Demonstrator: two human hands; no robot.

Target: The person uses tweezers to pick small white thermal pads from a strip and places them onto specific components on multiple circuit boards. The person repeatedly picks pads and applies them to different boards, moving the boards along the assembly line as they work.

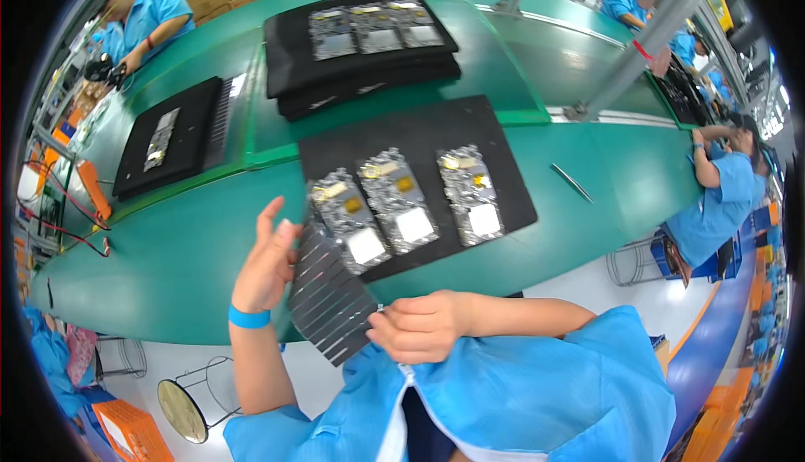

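Observation:
My left hand (267, 261) holds the upper left edge of a dark ribbed sheet (329, 294), its fingers spread upward. My right hand (419, 325) pinches the sheet's lower right edge, fingers closed on it. The sheet tilts over the near edge of the green table (168, 252). Just beyond it lies a black tray (402, 139) that carries three silvery circuit assemblies (398, 202) side by side, each with a white square patch.
A stack of black trays (360, 76) with three more assemblies sits further back. Another black tray (172, 139) lies at the left. Thin tweezers (573, 183) rest on the table at the right. Other workers in blue sit around. A round stool (180, 407) stands below left.

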